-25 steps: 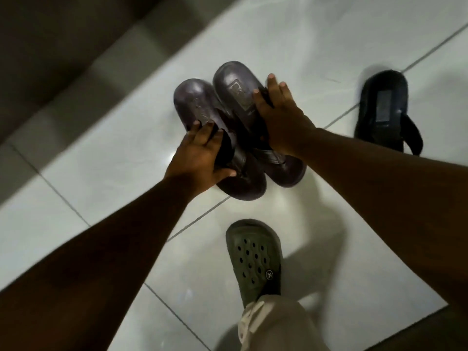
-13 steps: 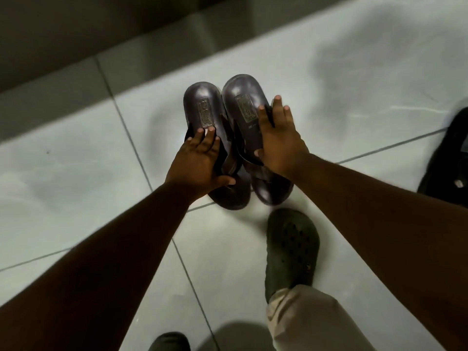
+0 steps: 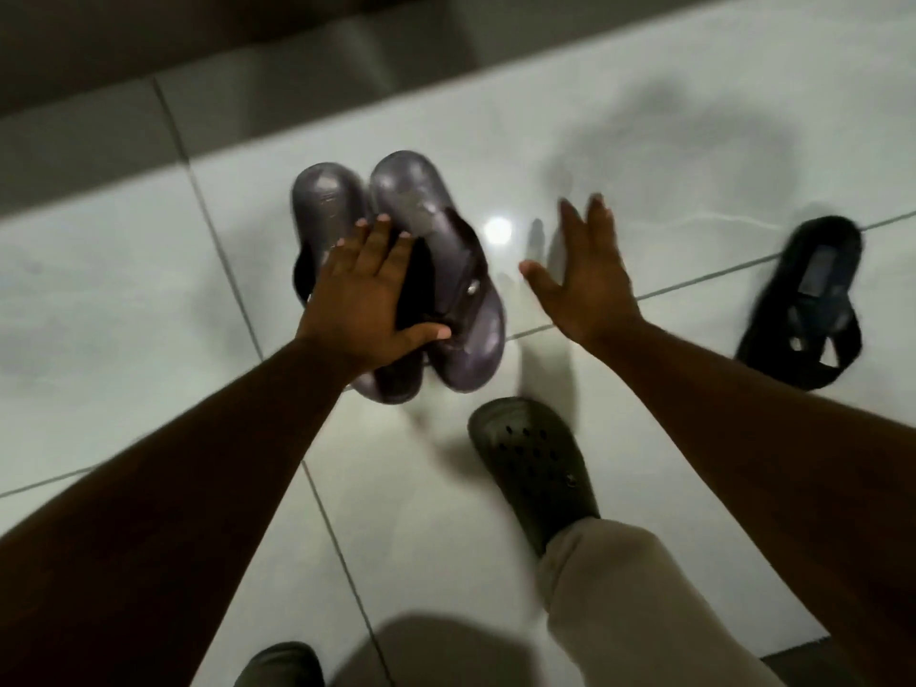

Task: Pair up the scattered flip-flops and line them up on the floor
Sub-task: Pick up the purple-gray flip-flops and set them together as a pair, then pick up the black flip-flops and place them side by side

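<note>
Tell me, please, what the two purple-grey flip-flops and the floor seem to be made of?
The purple-grey flip-flops look like moulded rubber or soft plastic with a dull satin finish: the soles are smooth and rounded and show only soft highlights. Which of the two it is cannot be told. The floor appears to be glazed ceramic or polished stone tile: it has grout lines, faint veining and a sharp reflected light spot.

Left hand (image 3: 364,300): lay flat across two dark purple flip-flops (image 3: 396,270), fingers spread, thumb on the right one's strap.
Flip-flops: sat side by side, touching, on the white tiled floor (image 3: 124,290).
Right hand (image 3: 582,275): hung spread wide and holding nothing, clear of the pair, blurred.
Black flip-flop (image 3: 808,300): lay alone, well apart to the right.
Green clog (image 3: 533,463): was worn on the person's foot, near the pair, beige trouser leg (image 3: 644,612) above it.
</note>
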`<state>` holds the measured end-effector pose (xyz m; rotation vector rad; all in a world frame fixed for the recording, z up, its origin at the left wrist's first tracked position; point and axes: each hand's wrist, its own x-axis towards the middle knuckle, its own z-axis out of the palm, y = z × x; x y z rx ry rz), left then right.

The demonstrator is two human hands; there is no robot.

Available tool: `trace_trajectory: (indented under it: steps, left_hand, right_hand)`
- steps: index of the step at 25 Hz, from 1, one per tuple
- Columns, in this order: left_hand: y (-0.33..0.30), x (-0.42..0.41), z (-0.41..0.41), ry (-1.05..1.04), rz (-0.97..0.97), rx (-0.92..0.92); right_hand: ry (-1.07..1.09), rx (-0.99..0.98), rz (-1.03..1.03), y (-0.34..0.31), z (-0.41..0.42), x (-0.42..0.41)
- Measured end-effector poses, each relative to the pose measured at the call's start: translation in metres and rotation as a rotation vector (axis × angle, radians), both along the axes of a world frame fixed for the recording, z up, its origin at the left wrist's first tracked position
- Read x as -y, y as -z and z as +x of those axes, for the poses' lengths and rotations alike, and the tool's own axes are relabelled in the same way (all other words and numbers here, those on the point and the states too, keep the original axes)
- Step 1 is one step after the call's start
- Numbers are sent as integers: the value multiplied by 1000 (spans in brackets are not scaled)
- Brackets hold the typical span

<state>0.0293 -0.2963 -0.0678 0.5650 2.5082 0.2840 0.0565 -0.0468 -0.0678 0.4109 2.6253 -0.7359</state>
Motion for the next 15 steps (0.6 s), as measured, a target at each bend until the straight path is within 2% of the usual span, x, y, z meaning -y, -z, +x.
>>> trace_trajectory:
  steps: [5,11,15]
  left_hand:
    - [-13,-131,-2,238,78,49]
    - [-17,-303,28,504,143,30]
    - [-8,-380,50,668,161,-1]
  right_hand:
    - [284,115,180,-19,66,-135]
    - [492,176,305,-28,176,-254]
    - [656,255,398,-20,241,-311]
